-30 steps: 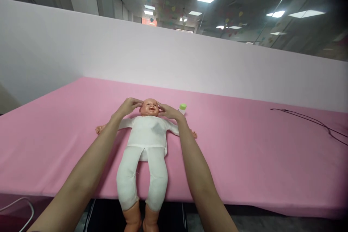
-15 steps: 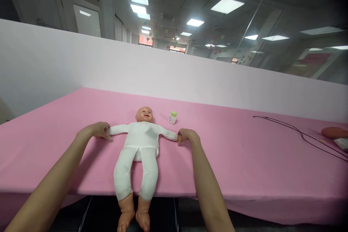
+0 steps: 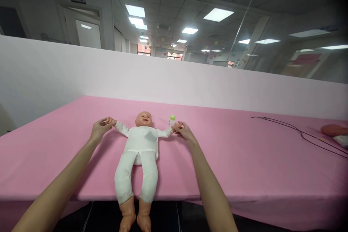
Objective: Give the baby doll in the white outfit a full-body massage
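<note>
A baby doll (image 3: 141, 141) in a white top and white trousers lies on its back on the pink table cover (image 3: 244, 159), its bare feet hanging past the front edge. My left hand (image 3: 101, 129) is closed on the doll's hand at the left. At the right, my right hand (image 3: 185, 131) pinches the doll's other hand. Both doll arms are spread out and slightly raised. Just behind the doll's right-side hand stands a small white bottle with a green cap (image 3: 172, 119), its lower part partly hidden.
Thin black cables (image 3: 293, 127) run across the table's right side. An orange-brown object (image 3: 334, 130) with a white part lies at the far right edge. Behind the table rises a white partition (image 3: 174, 83) with glass above. A dark seat shows below the front edge.
Both my hands have moved up, raising the doll's hands, which now show beyond the sleeves. The doll's right-side hand has come nearer the bottle. The camera view has tilted slightly upward.
</note>
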Tool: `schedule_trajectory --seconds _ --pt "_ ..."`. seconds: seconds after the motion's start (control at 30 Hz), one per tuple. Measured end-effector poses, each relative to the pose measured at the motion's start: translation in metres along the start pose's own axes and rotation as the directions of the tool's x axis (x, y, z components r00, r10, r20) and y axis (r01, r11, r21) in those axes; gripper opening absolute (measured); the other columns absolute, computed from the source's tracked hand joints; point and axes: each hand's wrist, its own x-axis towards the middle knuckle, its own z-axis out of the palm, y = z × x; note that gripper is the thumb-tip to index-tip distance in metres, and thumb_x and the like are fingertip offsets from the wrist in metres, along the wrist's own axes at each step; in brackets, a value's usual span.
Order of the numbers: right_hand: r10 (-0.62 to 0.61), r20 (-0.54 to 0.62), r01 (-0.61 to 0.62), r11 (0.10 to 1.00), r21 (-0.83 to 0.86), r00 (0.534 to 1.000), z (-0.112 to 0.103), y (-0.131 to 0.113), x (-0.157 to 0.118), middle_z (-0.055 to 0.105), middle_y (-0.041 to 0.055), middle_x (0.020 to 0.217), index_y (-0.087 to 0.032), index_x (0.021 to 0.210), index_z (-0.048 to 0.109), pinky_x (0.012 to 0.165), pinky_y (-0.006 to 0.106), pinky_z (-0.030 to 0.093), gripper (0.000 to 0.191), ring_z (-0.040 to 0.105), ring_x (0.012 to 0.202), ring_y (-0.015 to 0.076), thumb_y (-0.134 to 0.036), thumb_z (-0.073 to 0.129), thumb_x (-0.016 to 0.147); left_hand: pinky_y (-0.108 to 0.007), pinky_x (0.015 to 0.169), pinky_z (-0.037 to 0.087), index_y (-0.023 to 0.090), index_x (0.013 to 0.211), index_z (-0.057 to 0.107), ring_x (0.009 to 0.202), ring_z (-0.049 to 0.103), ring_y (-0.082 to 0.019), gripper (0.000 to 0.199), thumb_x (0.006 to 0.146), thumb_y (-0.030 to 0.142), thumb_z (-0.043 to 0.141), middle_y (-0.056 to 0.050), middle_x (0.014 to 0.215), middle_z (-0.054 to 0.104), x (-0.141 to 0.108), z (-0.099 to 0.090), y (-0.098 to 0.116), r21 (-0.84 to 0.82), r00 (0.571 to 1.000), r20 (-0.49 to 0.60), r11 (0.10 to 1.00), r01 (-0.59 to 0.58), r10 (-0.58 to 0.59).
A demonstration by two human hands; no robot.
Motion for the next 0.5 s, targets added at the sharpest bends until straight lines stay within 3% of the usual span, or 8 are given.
schedule_trajectory --seconds 0.13,0.27,0.33,0.4,0.5 --pt "-0.006 -0.063 0.014 0.992 0.121 0.998 0.047 0.022 0.012 0.073 0.0040 0.086 -0.021 0.102 0.067 0.065 0.030 0.054 0.046 0.068 0.074 0.0206 -0.047 0.086 0.070 -0.040 0.077 0.058 0.018 0.082 0.072 0.084 0.071 -0.029 0.036 0.064 0.046 0.086 -0.010 0.087 0.075 -0.018 0.038 -0.021 0.015 1.000 0.023 1.000 -0.008 0.008" --pt "-0.209 -0.032 0.209 0.978 -0.015 0.977 0.074 0.039 0.011 0.076 0.0088 0.110 -0.020 0.117 0.070 0.080 0.034 0.055 0.054 0.070 0.096 0.0259 -0.039 0.082 0.068 -0.043 0.090 0.058 0.017 0.093 0.075 0.097 0.072 -0.032 0.035 0.066 0.038 0.081 -0.011 0.100 0.079 -0.029 0.055 -0.028 0.007 0.980 0.119 0.987 -0.160 0.158" --pt "-0.293 0.017 0.293 0.950 -0.105 0.956 0.078 0.040 0.004 0.077 0.0089 0.113 -0.019 0.120 0.072 0.083 0.035 0.054 0.050 0.069 0.097 0.0260 -0.035 0.078 0.072 -0.044 0.093 0.058 0.018 0.095 0.077 0.099 0.072 -0.032 0.030 0.071 0.036 0.076 -0.010 0.102 0.079 -0.032 0.057 -0.027 0.050 0.953 0.180 0.965 -0.256 0.244" --pt "-0.359 0.114 0.374 0.912 -0.168 0.926 0.078 0.036 -0.005 0.078 0.0060 0.109 -0.020 0.120 0.075 0.083 0.036 0.054 0.043 0.068 0.092 0.0250 -0.033 0.073 0.079 -0.043 0.093 0.057 0.020 0.097 0.079 0.104 0.071 -0.032 0.025 0.080 0.034 0.069 -0.011 0.108 0.079 -0.034 0.055 -0.026 0.120 0.900 0.280 0.918 -0.378 0.334" --pt "-0.415 0.315 0.493 0.840 -0.226 0.853 0.079 0.028 -0.017 0.081 0.0020 0.108 -0.028 0.113 0.082 0.094 0.040 0.052 0.029 0.067 0.101 0.0277 -0.031 0.070 0.087 -0.043 0.096 0.055 0.026 0.108 0.083 0.115 0.066 -0.029 0.033 0.091 0.024 0.055 -0.010 0.121 0.076 -0.035 0.049 -0.026 0.184 0.740 0.483 0.772 -0.608 0.468"
